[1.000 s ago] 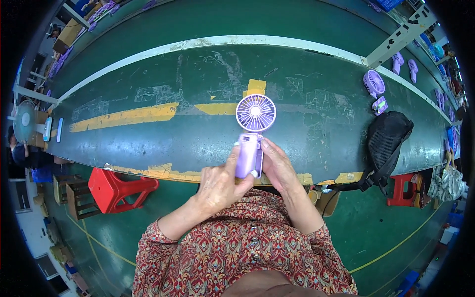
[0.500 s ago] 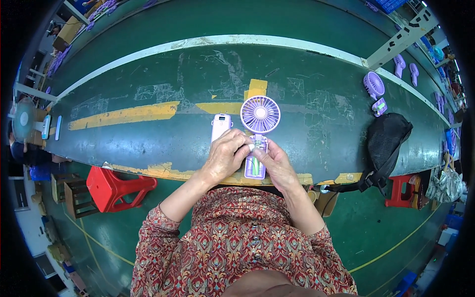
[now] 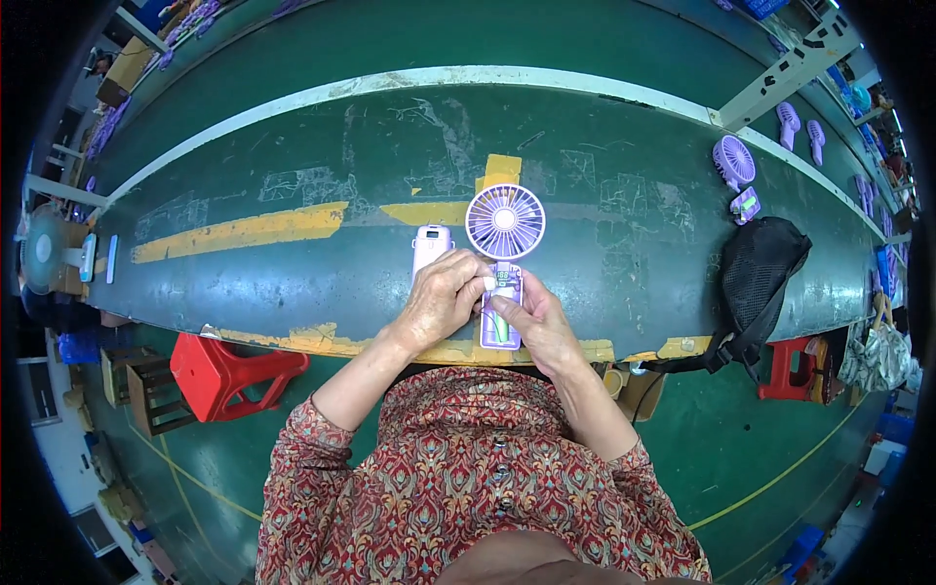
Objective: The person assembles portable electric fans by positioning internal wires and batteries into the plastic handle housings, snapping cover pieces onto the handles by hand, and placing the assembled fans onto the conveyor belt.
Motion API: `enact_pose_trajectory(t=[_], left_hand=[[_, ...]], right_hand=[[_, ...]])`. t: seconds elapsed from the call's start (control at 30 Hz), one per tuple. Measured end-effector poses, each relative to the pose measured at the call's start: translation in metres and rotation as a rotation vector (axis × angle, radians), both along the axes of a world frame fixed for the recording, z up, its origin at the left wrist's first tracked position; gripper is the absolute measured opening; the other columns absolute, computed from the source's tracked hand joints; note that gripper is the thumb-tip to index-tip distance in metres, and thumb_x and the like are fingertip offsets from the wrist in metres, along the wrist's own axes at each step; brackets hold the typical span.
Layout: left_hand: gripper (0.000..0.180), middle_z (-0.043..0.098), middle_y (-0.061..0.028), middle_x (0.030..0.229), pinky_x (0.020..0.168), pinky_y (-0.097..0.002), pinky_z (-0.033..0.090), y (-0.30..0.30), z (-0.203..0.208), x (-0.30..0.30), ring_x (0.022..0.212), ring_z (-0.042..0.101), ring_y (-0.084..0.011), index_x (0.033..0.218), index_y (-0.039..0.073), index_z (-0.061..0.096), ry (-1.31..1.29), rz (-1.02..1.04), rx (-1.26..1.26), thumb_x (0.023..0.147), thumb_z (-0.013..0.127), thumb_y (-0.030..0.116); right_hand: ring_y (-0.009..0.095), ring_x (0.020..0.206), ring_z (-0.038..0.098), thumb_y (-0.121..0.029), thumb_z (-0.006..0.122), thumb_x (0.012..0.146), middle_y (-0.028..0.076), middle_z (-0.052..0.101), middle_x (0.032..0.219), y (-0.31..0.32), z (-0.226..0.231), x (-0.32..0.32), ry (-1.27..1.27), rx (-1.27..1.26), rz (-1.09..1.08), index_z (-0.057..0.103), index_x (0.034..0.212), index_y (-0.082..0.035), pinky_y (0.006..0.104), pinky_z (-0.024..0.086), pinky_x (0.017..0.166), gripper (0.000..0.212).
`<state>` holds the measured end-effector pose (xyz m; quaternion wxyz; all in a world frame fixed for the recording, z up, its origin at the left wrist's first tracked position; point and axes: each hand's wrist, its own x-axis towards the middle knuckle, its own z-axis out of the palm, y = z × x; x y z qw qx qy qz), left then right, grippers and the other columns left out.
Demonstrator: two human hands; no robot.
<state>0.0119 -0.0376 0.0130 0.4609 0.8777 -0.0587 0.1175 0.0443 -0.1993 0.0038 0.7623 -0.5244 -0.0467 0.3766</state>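
Observation:
A small purple handheld fan (image 3: 504, 220) lies on the table in front of me, its round grille toward the far side. Its handle (image 3: 501, 336) is uncovered, with a lit display board and a green cylinder inside. My left hand (image 3: 439, 300) pinches at the board's left side; something small and white shows at its fingertips, too small to name. My right hand (image 3: 546, 330) grips the handle from the right, thumb laid across its inside. Left of the fan, partly behind my left hand, lies a pale handle cover (image 3: 431, 244) with a dark window.
Another purple fan (image 3: 733, 162) with its handle uncovered lies at the right, near a black mesh bag (image 3: 762, 278) with straps. A white metal post (image 3: 790, 73) rises at the far right. Red stools (image 3: 229, 375) stand below the table edge. A desk fan (image 3: 44, 249) is at far left.
The whole view has shifted slightly. Both hands stay at the uncovered handle, and my right thumb has moved a little down along it.

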Motion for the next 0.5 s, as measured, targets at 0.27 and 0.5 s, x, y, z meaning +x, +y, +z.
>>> enact_pose_trajectory(t=[0.27,0.5], left_hand=[[0.004,0.056,-0.0111,0.073,0.063,-0.0365,0.046,-0.0005,0.0001,-0.0009,0.069,0.057,-0.0275,0.081,0.0,0.057,0.06,0.006,-0.067,0.078,0.059,0.002],[0.005,0.057,-0.0102,0.079,0.063,-0.0299,0.047,0.0015,0.0042,-0.0038,0.07,0.058,-0.0179,0.084,-0.003,0.057,0.122,-0.012,-0.035,0.082,0.058,0.0]], right_hand=[[0.011,0.094,0.057,-0.004,0.054,0.089,0.005,0.058,0.106,-0.0008,0.0038,0.0004,0.007,-0.019,0.009,0.042,0.124,-0.001,0.0255,0.047,0.083,0.037],[0.009,0.098,0.053,-0.018,0.043,0.096,0.005,0.056,0.108,-0.0004,0.0006,0.0003,0.062,0.002,-0.013,0.045,0.123,-0.001,0.0245,0.044,0.086,0.031]])
